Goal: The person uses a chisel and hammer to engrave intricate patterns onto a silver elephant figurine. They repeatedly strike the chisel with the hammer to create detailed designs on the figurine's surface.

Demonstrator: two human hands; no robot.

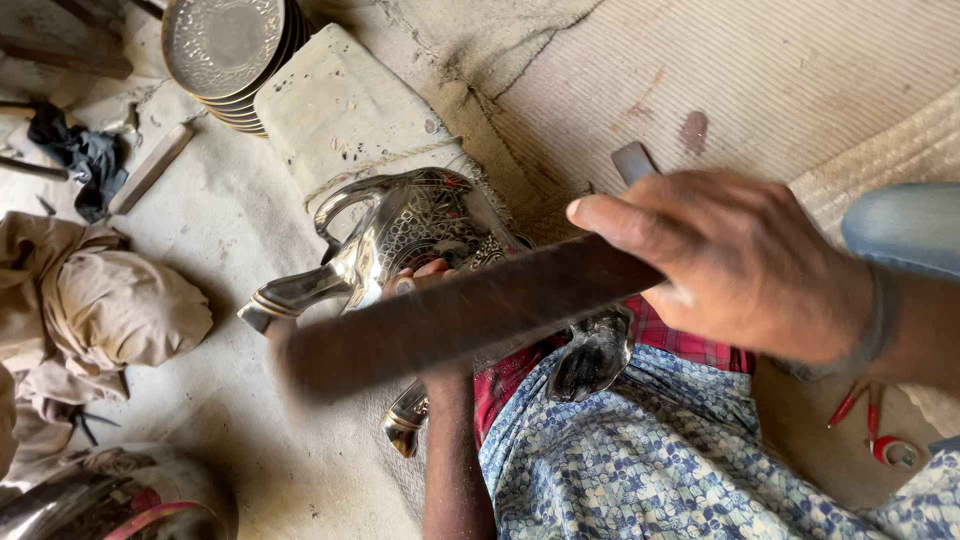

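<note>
Nearest, the right hand (740, 265) clenches around a long flat dark bar (460, 320), motion-blurred, crossing above an engraved silver metal pitcher (420, 235) that rests on the lap over blue patterned cloth (650, 450). The left hand (420, 278) is mostly hidden under the bar; its fingertips touch the pitcher, their grasp unclear. Beyond, a stack of embossed metal plates (225, 50) is cut off at the top edge; bare matting lies open to the right.

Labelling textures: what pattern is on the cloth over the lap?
Blue-and-white small mosaic print on the cloth, clearest in the head view.

The blurred dark bar (450, 320) hides most of the left hand (415, 280).
</note>
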